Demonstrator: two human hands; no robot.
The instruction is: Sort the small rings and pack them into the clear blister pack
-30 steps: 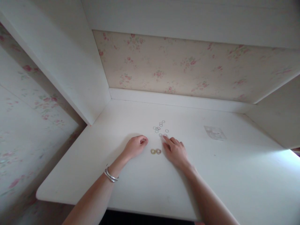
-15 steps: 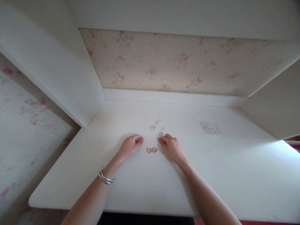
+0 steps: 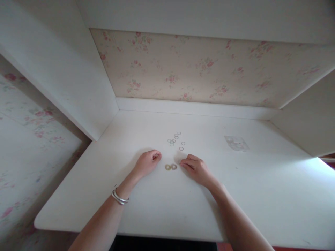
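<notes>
On the white desk [image 3: 146, 209], my left hand [image 3: 147, 164] rests closed, fingers curled and thumb pressed to them; anything inside is hidden. My right hand [image 3: 196, 169] is pinched shut at the fingertips, low over the desk, on a small thin ring that hardly shows. Between the hands lie two thicker rings side by side, a yellowish ring [image 3: 168, 167] and a brownish ring [image 3: 174, 167]. Beyond them is a loose group of thin rings [image 3: 173, 141], some overlapping. Two more, a thin dark ring [image 3: 181, 149] and another thin ring [image 3: 183, 143], lie apart towards the right.
A flat clear plastic bag [image 3: 237, 143] lies to the right on the desk. White panels [image 3: 102, 83] stand at the left and right, with a low back ledge [image 3: 193, 105] below flowered wallpaper [image 3: 193, 69]. The desk's front edge is near my forearms.
My right hand's fingers closed on one thin ring from the near end of the group and drew back towards me. My left hand stays closed in place. The view shifted slightly.
</notes>
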